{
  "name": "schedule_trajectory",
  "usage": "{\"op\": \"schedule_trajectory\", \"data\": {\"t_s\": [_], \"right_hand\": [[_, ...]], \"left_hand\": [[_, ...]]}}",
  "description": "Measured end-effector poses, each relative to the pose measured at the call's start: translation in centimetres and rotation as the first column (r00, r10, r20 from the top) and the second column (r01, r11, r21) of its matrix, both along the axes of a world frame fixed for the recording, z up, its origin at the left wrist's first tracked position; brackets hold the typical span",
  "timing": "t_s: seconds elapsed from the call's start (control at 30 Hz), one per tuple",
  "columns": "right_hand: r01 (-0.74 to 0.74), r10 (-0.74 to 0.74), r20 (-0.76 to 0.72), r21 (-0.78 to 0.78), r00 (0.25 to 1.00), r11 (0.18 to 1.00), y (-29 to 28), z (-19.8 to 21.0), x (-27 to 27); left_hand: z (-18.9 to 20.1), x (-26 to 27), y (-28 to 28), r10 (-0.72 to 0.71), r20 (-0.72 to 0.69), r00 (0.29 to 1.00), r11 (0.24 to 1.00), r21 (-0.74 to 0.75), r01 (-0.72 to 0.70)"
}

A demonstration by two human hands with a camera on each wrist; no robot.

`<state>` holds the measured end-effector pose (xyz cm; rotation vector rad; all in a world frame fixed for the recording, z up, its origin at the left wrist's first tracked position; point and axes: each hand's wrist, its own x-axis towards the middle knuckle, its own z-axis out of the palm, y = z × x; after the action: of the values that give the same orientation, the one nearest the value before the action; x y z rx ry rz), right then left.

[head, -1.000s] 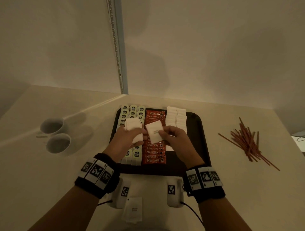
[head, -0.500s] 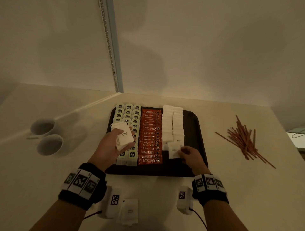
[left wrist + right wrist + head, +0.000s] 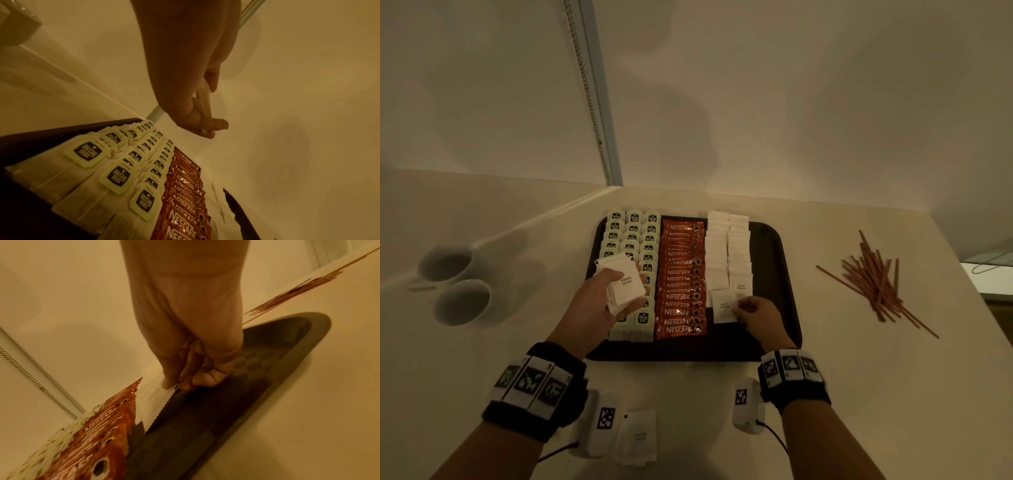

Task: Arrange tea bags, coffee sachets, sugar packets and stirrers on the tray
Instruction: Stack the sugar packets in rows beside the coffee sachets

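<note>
A dark tray [image 3: 780, 274] holds rows of tea bags [image 3: 631, 236], red coffee sachets [image 3: 681, 274] and white sugar packets [image 3: 727, 250]. My left hand [image 3: 599, 301] hovers over the tea bags and grips a stack of sugar packets [image 3: 621, 282], seen edge-on as the stack [image 3: 203, 100] in the left wrist view. My right hand [image 3: 756, 315] pinches one sugar packet [image 3: 724, 306] by its corner at the near end of the sugar rows; that packet [image 3: 154, 402] lies low over the tray floor [image 3: 257, 369]. Brown stirrers [image 3: 873, 277] lie loose on the counter to the right.
Two white cups [image 3: 453, 284] stand on the counter at the left. A further sugar packet pile [image 3: 638, 438] lies on the counter near the front edge, in front of the tray. A wall rises close behind the tray.
My right hand took one sugar packet from the left hand's stack and carried it right and down to the near end of the sugar rows. The left hand drifted left with the stack.
</note>
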<state>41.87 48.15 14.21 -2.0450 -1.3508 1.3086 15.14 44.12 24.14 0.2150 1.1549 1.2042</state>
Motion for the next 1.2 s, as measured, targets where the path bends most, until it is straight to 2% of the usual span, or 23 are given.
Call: {"op": "schedule_trajectory", "data": {"t_s": [0.17,0.43,0.63,0.7,0.77,0.83,0.9,0.97,1.07,1.2], "right_hand": [[0.004,-0.004,0.008,0.005,1.000,1.000,0.5,0.0,-0.8],[0.039,-0.052,0.174,0.076,0.983,0.996,0.7,-0.3,-1.8],[-0.007,-0.040,0.283,0.161,0.958,0.987,0.3,0.0,-2.6],[-0.039,-0.009,0.192,0.244,0.981,0.969,0.6,1.4,-3.6],[-0.084,0.093,-0.013,0.306,0.996,0.948,0.7,3.9,-5.4],[-0.140,0.227,-0.270,0.306,0.936,0.942,0.4,6.6,-7.6],[-0.188,0.309,-0.391,0.319,0.867,0.929,0.1,8.2,-9.4],[-0.192,0.344,-0.436,0.354,0.831,0.915,-0.2,8.8,-10.4],[-0.183,0.344,-0.458,0.359,0.820,0.915,0.1,9.2,-10.3],[-0.281,0.429,-0.332,0.410,0.840,0.868,1.0,10.1,-9.3]], "left_hand": [[0.1,0.0,0.1,0.009,0.010,1.000,1.000,0.001,-0.009],[-0.3,0.0,-0.1,-0.003,0.049,0.999,1.000,0.005,0.002],[-0.2,0.4,0.1,0.005,-0.056,0.998,1.000,-0.014,-0.006],[0.0,0.5,0.2,-0.017,-0.103,0.995,1.000,0.018,0.019],[0.1,0.6,0.2,-0.031,-0.142,0.989,0.998,0.043,0.037],[0.2,0.8,0.3,-0.038,-0.180,0.983,0.997,0.056,0.049],[0.2,1.1,0.5,-0.047,-0.221,0.974,0.996,0.065,0.063],[0.3,1.2,0.7,-0.043,-0.254,0.966,0.995,0.080,0.066],[0.2,0.9,0.7,-0.036,-0.287,0.957,0.995,0.076,0.060],[0.2,0.6,0.7,-0.113,-0.319,0.941,0.987,0.072,0.144]]}}
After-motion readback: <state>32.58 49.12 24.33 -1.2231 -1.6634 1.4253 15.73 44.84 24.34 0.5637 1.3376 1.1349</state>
